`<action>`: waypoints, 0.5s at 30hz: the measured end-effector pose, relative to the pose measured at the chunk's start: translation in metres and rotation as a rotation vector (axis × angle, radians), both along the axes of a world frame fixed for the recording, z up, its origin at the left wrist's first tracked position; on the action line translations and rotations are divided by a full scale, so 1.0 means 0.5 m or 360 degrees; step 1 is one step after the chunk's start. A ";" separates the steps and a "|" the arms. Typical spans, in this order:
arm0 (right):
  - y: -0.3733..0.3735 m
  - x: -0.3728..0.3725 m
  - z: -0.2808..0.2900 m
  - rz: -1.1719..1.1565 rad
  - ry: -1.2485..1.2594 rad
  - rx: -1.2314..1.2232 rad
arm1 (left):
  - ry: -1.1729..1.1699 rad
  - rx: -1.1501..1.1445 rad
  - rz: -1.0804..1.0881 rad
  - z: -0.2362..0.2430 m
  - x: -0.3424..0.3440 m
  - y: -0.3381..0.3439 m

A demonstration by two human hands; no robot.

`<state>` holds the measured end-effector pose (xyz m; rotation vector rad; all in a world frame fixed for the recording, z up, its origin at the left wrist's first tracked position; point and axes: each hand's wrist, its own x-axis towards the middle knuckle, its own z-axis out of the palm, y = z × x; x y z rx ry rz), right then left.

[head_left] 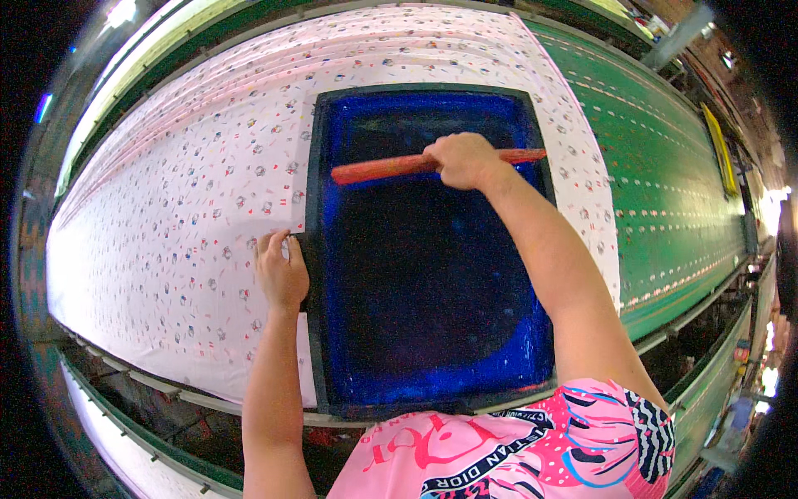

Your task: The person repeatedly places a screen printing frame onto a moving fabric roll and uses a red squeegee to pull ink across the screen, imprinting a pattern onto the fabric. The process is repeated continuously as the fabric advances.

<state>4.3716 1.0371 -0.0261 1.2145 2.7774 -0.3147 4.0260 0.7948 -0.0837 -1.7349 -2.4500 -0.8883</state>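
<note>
A screen printing frame [432, 274] with a black border and a blue-and-black mesh lies on pale printed fabric [166, 216]. My right hand [467, 160] is closed around the middle of a long red squeegee [374, 169], which lies across the upper part of the mesh, its left end slightly lower. At the frame's left side, my left hand [281, 270] has its fingers curled at a dark handle [306, 270] that sticks out from the border. The palm side of that grip is hidden.
The fabric, with small scattered motifs, covers the left and middle of a long table. Its green surface [665, 191] shows at the right, with rows of pale marks. A yellow strip [720, 150] lies near the far right edge. Other long tables run alongside.
</note>
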 end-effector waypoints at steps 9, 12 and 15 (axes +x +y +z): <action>-0.392 0.041 0.007 -0.0004 0.0045 -0.0018 | -0.0069 0.0131 -0.0143 -0.039 -0.034 -0.005; -0.511 0.056 0.011 -0.0039 0.0034 -0.0046 | -0.0075 0.0195 -0.0094 -0.049 -0.028 -0.007; -0.619 0.061 0.015 -0.0079 0.0006 -0.0078 | -0.0090 0.0237 -0.0062 -0.062 -0.034 -0.005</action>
